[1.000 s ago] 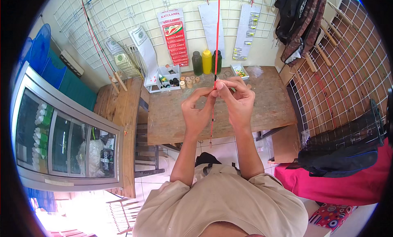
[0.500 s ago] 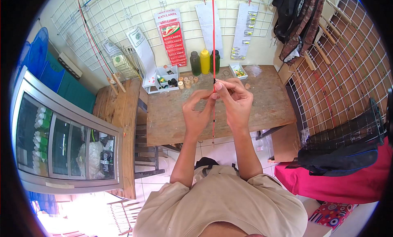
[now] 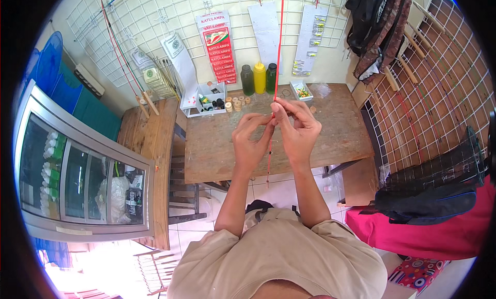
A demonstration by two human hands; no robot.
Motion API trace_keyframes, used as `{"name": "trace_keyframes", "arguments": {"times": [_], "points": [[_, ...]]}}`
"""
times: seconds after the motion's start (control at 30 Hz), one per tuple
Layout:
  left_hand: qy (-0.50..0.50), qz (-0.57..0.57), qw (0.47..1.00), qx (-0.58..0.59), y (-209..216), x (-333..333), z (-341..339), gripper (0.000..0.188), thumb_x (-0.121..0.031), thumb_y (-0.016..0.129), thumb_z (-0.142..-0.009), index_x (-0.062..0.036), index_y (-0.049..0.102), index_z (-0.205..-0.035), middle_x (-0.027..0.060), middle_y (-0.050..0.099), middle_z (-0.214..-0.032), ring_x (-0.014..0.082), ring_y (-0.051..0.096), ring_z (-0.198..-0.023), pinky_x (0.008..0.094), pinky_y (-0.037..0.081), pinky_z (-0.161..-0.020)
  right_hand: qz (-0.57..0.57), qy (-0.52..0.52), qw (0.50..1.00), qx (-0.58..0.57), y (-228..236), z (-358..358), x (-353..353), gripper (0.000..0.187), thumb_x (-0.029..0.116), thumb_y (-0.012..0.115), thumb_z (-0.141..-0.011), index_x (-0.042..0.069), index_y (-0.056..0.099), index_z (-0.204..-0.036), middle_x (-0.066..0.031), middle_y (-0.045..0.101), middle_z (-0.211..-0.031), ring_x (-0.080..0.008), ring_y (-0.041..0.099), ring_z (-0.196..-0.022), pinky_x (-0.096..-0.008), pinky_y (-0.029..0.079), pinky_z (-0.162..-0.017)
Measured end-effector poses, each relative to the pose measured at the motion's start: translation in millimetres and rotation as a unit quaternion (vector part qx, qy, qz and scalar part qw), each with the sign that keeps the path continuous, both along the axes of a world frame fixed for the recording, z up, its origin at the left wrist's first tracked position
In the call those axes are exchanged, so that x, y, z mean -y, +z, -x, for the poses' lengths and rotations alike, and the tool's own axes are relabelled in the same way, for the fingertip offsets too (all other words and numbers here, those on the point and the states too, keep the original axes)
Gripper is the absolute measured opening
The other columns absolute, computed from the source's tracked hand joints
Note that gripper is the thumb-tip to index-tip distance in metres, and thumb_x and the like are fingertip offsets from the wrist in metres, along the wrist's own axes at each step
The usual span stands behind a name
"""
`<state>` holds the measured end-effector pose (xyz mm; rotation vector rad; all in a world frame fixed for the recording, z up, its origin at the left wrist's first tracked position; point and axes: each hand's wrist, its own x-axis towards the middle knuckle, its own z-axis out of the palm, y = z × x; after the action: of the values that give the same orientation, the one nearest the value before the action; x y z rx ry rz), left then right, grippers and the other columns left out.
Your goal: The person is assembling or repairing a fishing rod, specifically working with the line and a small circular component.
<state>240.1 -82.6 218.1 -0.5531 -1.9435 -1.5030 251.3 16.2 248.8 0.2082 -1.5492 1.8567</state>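
Observation:
A thin red fishing rod (image 3: 280, 46) runs upright in front of me, its upper part leaning a little to the right. My left hand (image 3: 251, 139) pinches it between thumb and forefinger. Just above, my right hand (image 3: 298, 131) is closed on the same rod, thumb against curled fingers. The rod's thin lower end, with small dark bands, hangs below both hands over the near table edge. Whatever lies right between my fingertips is too small to make out.
A wooden table (image 3: 325, 139) lies beneath my hands. Along its back stand a white divided tray (image 3: 192, 113), several wooden spools (image 3: 236, 103), a yellow squeeze bottle (image 3: 259, 78) between two dark bottles, and a small white box (image 3: 301, 90). A glass-fronted cabinet (image 3: 85, 229) stands at left.
The rod has tilted, its top moving right and its lower end slightly left. My right hand has turned and shifted a little right; both hands keep their pinch.

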Motion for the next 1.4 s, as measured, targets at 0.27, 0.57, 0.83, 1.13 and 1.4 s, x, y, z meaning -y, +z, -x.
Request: {"name": "trace_keyframes", "arguments": {"times": [0.27,0.57,0.83,1.13,1.4], "points": [[-0.015,0.003,1.0,0.007,3.3,-3.4,-2.4,0.012,0.004,0.068,-0.076,0.0017,0.066,-0.087,0.0112,0.066,-0.088,0.0175,0.062,-0.081,0.0281,0.048,-0.074,0.074,0.05,0.996,-0.007,2.5,1.1,-5.2,0.015,0.002,0.068,-0.082,-0.002,0.07,-0.096,-0.0065,0.06,-0.09,-0.0068,0.056,-0.068,-0.0203,0.044,-0.059],[-0.017,-0.007,1.0,-0.004,7.6,-8.6,-4.6,0.015,0.0,0.07,-0.073,-0.0016,0.069,-0.088,0.0107,0.068,-0.082,0.0232,0.063,-0.082,0.0332,0.049,-0.072,0.186,0.109,0.976,0.03,-2.6,-1.6,-6.4,0.015,0.007,0.066,-0.086,-0.003,0.069,-0.096,-0.0046,0.058,-0.093,-0.008,0.056,-0.073,-0.0202,0.044,-0.06],[-0.024,-0.017,0.999,0.015,1.2,-8.6,-4.0,0.016,-0.001,0.071,-0.073,-0.0013,0.07,-0.089,0.0118,0.068,-0.082,0.0227,0.063,-0.081,0.0327,0.049,-0.071,0.206,0.095,0.974,0.021,-2.8,3.3,-10.1,0.019,0.013,0.066,-0.086,-0.001,0.068,-0.1,-0.0062,0.064,-0.097,-0.0106,0.059,-0.081,-0.0272,0.046,-0.074],[-0.062,-0.01,0.997,0.053,-8.5,-1.6,5.9,0.01,-0.006,0.067,-0.082,0.0004,0.069,-0.09,0.009,0.069,-0.089,0.0135,0.062,-0.079,0.0261,0.047,-0.073,0.166,0.14,0.976,0.024,20.0,14.7,-20.5,0.02,0.014,0.066,-0.087,-0.004,0.067,-0.097,-0.0125,0.068,-0.093,-0.015,0.065,-0.086,-0.0277,0.054,-0.072],[-0.098,-0.024,0.986,0.129,-22.0,1.9,18.0,0.016,-0.014,0.067,-0.084,-0.001,0.07,-0.093,0.0071,0.07,-0.09,0.0098,0.062,-0.079,0.0253,0.047,-0.072,0.126,0.102,0.987,-0.001,28.2,35.3,-18.8,0.019,0.012,0.064,-0.087,-0.005,0.064,-0.097,-0.0142,0.068,-0.089,-0.0174,0.067,-0.08,-0.0276,0.056,-0.067]]}}
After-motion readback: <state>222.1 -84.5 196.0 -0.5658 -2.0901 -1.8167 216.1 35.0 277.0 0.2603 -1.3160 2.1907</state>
